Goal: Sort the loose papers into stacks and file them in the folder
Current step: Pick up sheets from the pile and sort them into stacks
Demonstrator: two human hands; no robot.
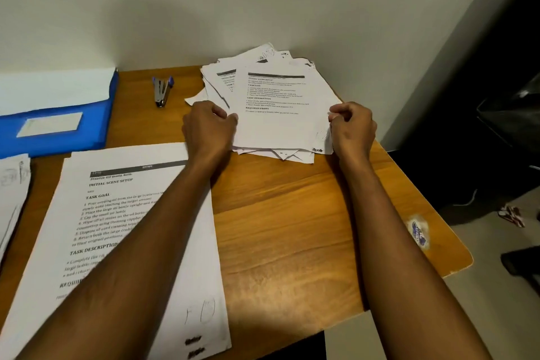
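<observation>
An untidy pile of printed papers (274, 102) lies at the back of the wooden table, against the wall. My left hand (209, 128) grips the pile's left edge with curled fingers. My right hand (352, 126) pinches the right edge of the top sheet. A blue folder (58, 128) lies open at the back left with a white sheet (55, 88) in it. A printed sheet (140, 231) lies flat in front of me, partly under my left forearm.
A blue stapler (162, 90) lies between the folder and the pile. More paper (11, 193) shows at the left edge. The table's right edge carries a worn sticker (419, 232). Dark objects stand on the floor at the right.
</observation>
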